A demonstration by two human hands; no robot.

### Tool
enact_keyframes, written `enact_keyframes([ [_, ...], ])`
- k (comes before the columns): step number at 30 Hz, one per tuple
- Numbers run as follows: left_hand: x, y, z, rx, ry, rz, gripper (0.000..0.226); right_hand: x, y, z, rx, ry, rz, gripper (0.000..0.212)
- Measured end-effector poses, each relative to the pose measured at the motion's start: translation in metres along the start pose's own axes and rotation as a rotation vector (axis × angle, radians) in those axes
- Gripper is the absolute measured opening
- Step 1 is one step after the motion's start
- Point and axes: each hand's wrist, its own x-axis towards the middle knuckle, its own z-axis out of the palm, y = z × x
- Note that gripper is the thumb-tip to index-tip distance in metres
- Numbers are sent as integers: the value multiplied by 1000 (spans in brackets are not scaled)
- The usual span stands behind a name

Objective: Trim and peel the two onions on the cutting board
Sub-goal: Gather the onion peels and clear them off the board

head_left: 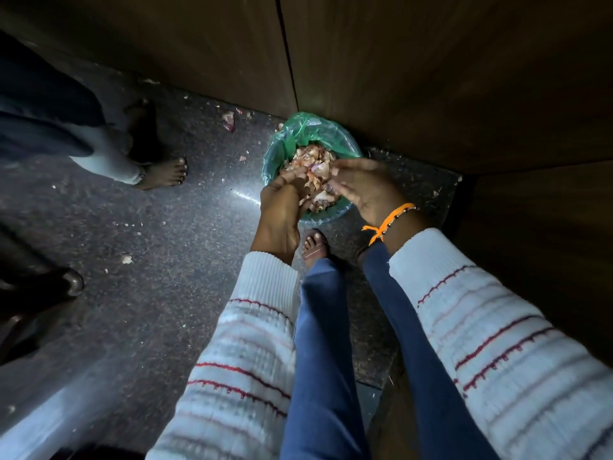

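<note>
I am looking down at a dark speckled floor beside wooden cabinets. A green-lined bin is sitting against them, holding onion peels. My left hand is pinching peels over it; my right hand is hovering with loose fingers, gripping nothing I can see. No onions or board are showing.

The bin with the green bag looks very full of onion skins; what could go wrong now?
1. The skins are heaped to the rim of the bin, so more may spill onto the floor, where scraps already lie.
2. Bare feet stand nearby; loose skins may cause slipping.
</note>
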Motion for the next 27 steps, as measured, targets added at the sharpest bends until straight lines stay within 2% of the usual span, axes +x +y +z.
enact_keyframes([
  [2, -20, 7, 4, 34, -2, 55, 24, -23, -8, -2, -37, -96, 7, 17],
  [4, -42, 16, 9, 67, 11, 109, 22, -49, -18, -5, -52, -171, 2, 33],
  [6, -64, 25, 15, 88, 19, 154, 21, -75, -30, -7, -32, -132, -37, 41],
  [9, -100, 39, 27, 134, -20, 200, 20, -116, -44, -11, -49, -71, -114, 36],
  [12, -135, 49, 45, 171, -102, 204, 20, -152, -61, -17, -95, -50, -192, 39],
  [15, -168, 59, 71, 193, -195, 217, 18, -189, -86, -36, -74, 5, -302, 32],
  [23, -246, 80, 158, 370, -514, 355, 24, -280, -143, -116, 116, 145, -509, 16],
  [27, -281, 86, 217, 467, -677, 372, 23, -318, -169, -162, 238, 210, -632, 19],
])
